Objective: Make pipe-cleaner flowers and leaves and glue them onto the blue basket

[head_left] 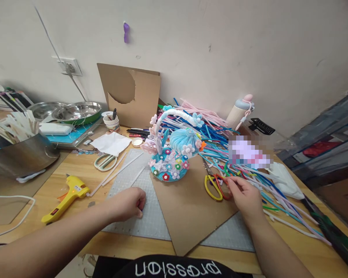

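Observation:
My left hand (135,203) rests on the grey cutting mat (153,222), its fingers curled in a loose fist with nothing showing in them. With pinched fingers, my right hand (246,199) grips the red-orange handle loop of a pair of scissors (213,189), whose other loop is yellow. The scissors lie on a cardboard sheet (188,216), blades pointing away from me. Left of them, on the sheet and mat, stands a fuzzy blue pipe-cleaner basket (169,173). Small coloured flowers cover it, a white and blue handle arches over it, and a blue shell shape sits at its right.
A yellow hot glue gun (72,197) lies at left, near a metal bowl (26,154) of sticks. Green-handled scissors (105,162) and a white cloth (111,144) lie behind. Loose pipe cleaners (214,135) heap at right. Cardboard (147,92) leans on the wall; a bottle (237,112) stands right.

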Motion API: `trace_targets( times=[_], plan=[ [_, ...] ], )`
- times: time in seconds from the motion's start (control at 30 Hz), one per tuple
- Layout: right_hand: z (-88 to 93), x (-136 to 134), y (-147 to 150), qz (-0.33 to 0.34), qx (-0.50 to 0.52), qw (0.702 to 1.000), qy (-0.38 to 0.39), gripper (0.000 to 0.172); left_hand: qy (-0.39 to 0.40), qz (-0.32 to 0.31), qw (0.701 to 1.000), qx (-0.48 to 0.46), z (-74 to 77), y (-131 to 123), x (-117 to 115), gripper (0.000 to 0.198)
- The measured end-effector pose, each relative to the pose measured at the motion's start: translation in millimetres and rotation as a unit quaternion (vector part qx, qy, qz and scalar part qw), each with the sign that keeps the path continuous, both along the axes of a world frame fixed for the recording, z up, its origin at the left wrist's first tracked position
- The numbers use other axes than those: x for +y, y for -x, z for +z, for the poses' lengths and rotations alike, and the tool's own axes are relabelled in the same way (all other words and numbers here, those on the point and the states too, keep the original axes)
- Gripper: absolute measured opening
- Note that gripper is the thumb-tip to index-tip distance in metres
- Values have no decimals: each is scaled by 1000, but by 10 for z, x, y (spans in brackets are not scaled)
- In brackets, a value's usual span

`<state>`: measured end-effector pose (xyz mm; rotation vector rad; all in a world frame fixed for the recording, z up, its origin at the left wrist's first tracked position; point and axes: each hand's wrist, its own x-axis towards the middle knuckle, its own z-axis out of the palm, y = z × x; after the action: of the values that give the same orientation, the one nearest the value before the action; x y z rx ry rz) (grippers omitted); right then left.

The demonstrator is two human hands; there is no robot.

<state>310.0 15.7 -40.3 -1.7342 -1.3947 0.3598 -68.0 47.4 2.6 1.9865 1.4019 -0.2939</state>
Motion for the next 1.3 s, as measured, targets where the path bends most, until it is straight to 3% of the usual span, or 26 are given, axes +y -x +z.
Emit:
trace_targets(
  times=[0.4,0.67,0.77,1.0,1.13,1.3],
  plan=[
    [0,-25,8,9,2,1000,-10,30,-3,-6,999,36,-121,11,47,20],
    [82,-105,34,30,-3,1000,-7,28,7,-1,999,33,-44,-41,39,17],
    [166,-155,139,77,-16,997,-1,24,13,7,999,34,-5,-58,33,16],
    [275,-301,482,282,-43,958,12,18,21,26,999,41,18,-85,29,17],
    [288,-309,521,313,-67,947,35,17,-9,5,1000,25,29,-45,-49,16],
    [468,-299,606,348,-79,931,75,18,-70,7,997,-45,43,84,-291,11]
  ],
)
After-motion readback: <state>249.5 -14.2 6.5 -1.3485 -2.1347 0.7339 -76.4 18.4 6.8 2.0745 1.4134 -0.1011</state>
